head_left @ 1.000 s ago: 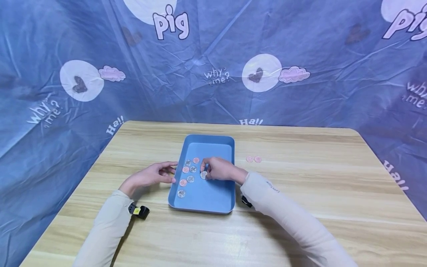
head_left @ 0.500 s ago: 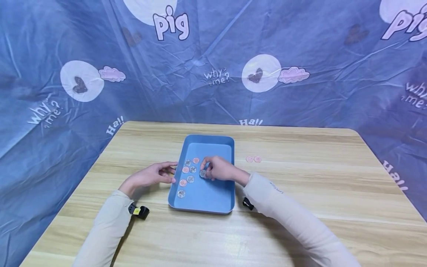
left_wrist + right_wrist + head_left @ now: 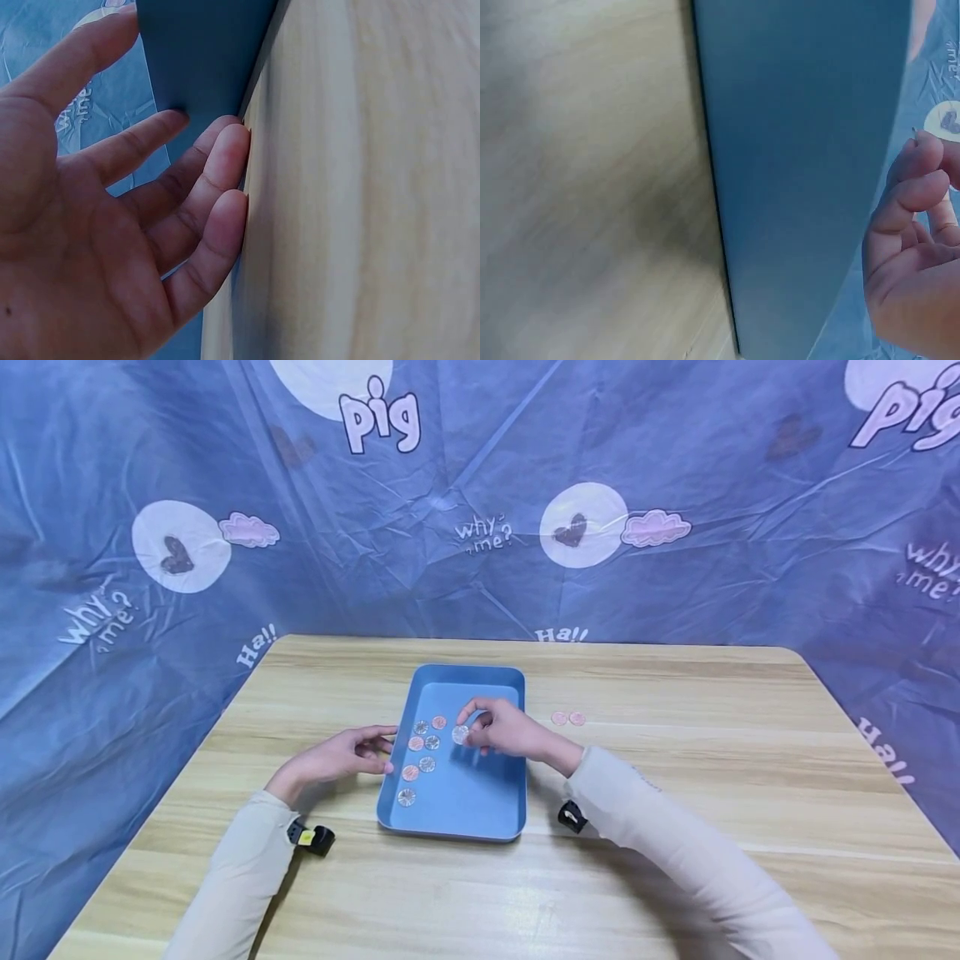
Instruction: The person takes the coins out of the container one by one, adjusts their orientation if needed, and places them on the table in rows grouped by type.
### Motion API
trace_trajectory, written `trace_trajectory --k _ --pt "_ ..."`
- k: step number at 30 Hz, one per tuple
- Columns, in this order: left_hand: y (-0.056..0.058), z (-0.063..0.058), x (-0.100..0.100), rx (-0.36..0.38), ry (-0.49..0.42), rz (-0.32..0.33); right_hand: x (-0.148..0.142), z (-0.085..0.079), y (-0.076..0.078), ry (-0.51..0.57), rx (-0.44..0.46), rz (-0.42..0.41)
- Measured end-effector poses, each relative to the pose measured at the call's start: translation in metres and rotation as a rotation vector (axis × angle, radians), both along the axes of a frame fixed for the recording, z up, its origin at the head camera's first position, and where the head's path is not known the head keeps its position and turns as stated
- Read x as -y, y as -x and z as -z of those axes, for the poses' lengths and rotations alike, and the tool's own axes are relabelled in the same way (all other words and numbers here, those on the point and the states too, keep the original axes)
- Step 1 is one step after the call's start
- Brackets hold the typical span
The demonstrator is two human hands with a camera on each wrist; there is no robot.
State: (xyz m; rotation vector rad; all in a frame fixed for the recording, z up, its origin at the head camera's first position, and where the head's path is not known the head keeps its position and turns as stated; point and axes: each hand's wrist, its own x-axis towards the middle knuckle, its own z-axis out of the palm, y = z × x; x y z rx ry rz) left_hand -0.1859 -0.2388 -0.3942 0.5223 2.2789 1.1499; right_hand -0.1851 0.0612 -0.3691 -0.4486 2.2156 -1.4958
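Note:
My right hand [image 3: 513,732] pinches a silver-coloured coin [image 3: 461,735] between thumb and fingertips, over the middle of a blue rectangular tray [image 3: 480,806]. Along the tray's left side lie several silver coins [image 3: 407,797] and copper-coloured coins [image 3: 410,772], flat and mostly in two loose columns. With relaxed, spread fingers, my left hand [image 3: 326,764] touches the tray's left wall from outside; the left wrist view has its fingertips against that wall [image 3: 202,64], low by the table. In the right wrist view only a thin edge of the pinched coin shows, beyond the tray's right wall [image 3: 802,150].
Two copper-coloured coins [image 3: 577,718] lie side by side on the wooden table [image 3: 675,735], right of the tray. Behind the table hangs a blue printed cloth [image 3: 420,577]. Black straps with small mounts [image 3: 311,837] sit at both wrists.
My right hand has raised the silver coin from near the tray floor and shifted slightly back and to the right. My left hand stays at the tray's left wall.

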Motion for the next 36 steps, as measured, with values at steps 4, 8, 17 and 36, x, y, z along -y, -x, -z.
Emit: trace_trajectory --k 4,8,17,36 --pt "0.000 0.000 0.000 -0.002 -0.003 0.003 -0.007 -0.003 -0.002 0.009 -0.005 -0.015" --pt "0.000 0.000 0.000 -0.005 0.000 0.002 -0.017 -0.006 -0.002 0.004 -0.009 -0.030" --pt "-0.001 -0.002 0.000 -0.005 0.007 -0.003 -0.042 -0.007 0.002 0.015 -0.030 -0.049" --pt "0.000 0.000 0.000 -0.011 0.033 0.004 -0.106 0.007 -0.001 -0.019 0.032 0.024"
